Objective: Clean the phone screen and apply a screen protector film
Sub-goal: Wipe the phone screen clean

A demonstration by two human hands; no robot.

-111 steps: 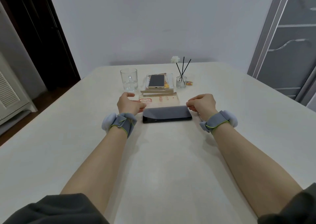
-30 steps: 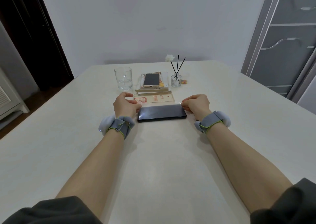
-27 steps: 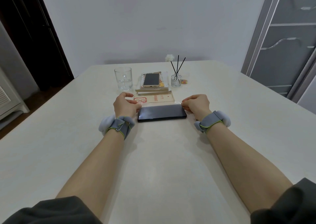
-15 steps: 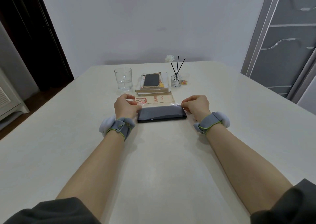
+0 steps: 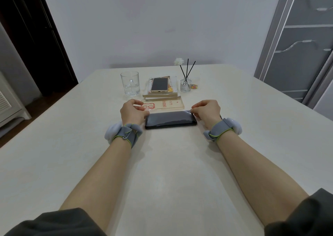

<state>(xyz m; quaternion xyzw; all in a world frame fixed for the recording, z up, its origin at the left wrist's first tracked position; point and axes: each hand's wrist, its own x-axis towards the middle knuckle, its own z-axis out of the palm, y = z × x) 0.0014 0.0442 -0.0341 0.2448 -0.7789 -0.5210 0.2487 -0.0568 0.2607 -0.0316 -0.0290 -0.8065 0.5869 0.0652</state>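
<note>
The step in hand is laying the film (image 5: 170, 113) onto the phone (image 5: 171, 120); cleaning looks done, as I see no cloth or wipe near it. The phone lies flat on the counter (image 5: 165, 163), screen up and long side toward the person, between the two hands. The clear film shows only as a pale sheen over the glass, its far edge seeming a little lifted. I cannot tell whether the near edge already touches the screen.

The left hand (image 5: 132, 112) has its grip curled in, thumb and fingertips pinching the film's left end at the phone's left edge. The right hand (image 5: 207, 111) does the same at the right end, its grip pinching the film by the far right corner. Both wrists sit low, near the counter.

The next move, as I judge it, calls for squaring the film to the screen's edges while it is held taut. Then it should go down from one side so that air is pushed out rather than trapped. A skewed drop would mean lifting it again.

A card (image 5: 164, 104) lies just behind the phone; a glass (image 5: 130, 83) and a second phone (image 5: 159, 84) stand farther back.
</note>
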